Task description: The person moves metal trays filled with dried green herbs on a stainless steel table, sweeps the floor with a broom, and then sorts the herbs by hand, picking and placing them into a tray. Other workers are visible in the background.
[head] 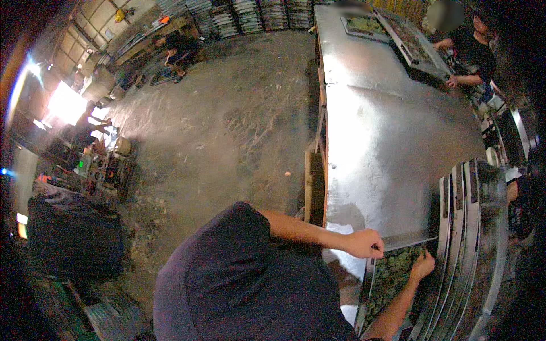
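Before me, on a sheet-metal tabletop (409,170), lies a shallow metal-edged tray (370,277) filled with a clumpy green-brown material (394,268). My left hand (367,244) is at the tray's upper left corner, its fingers curled by the rim; whether it grips the rim is not clear. Over the far right part of the filling is my right hand (423,265), fingers bent down against the material; what lies between them is hidden. A thin pale edge runs between the two hands along the tray's far side.
Several metal-edged trays (458,213) stand stacked close to the right of my right hand. A co-worker (473,51) across the table holds a long tray (422,47); another filled tray (366,26) lies beside it. Another person (181,47) crouches far off on the concrete floor (222,128).
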`<state>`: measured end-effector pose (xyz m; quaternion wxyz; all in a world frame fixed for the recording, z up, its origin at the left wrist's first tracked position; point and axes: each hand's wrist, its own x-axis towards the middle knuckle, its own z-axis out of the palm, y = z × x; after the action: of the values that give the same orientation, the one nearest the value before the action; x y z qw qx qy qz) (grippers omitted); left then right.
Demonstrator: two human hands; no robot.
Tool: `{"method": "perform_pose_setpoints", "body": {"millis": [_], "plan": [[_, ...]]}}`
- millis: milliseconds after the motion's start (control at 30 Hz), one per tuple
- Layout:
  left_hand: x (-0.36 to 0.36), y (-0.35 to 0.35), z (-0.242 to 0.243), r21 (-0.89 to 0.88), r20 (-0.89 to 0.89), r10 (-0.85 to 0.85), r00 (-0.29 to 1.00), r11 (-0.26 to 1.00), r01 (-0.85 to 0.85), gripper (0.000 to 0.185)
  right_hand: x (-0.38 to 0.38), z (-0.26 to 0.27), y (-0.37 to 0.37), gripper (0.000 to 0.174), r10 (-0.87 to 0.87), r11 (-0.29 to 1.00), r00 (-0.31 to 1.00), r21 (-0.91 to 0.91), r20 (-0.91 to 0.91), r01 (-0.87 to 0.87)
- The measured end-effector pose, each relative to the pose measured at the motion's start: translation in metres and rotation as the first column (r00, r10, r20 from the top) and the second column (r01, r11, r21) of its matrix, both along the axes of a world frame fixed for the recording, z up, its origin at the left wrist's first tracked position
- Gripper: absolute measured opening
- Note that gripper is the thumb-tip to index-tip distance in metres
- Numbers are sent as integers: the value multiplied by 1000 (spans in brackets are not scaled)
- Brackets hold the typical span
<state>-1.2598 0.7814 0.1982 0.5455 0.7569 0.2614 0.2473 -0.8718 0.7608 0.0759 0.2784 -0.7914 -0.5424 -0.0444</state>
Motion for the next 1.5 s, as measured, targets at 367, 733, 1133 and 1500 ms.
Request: {"method": "perform_pose_setpoints", "body": {"millis": [367, 733, 1133, 1500], "plan": [[2, -50, 26, -193, -138, -175, 975, 970, 147, 28, -67, 61, -109, 40, 108, 977, 888, 214, -447, -11], [36, -75, 51, -628, 8, -183, 983, 764, 148, 26, -118, 142, -136, 65, -8, 737, -35, -30, -999, 676], [163, -42, 16, -588, 105, 12, 994, 807, 52, 21, -142, 166, -130, 40, 55, 982, 968, 189, -243, -8], [134, -55, 44, -335, -63, -3, 998, 942, -19, 19, -173, 155, -145, 28, -56, 954, 977, 277, -207, 114]]}}
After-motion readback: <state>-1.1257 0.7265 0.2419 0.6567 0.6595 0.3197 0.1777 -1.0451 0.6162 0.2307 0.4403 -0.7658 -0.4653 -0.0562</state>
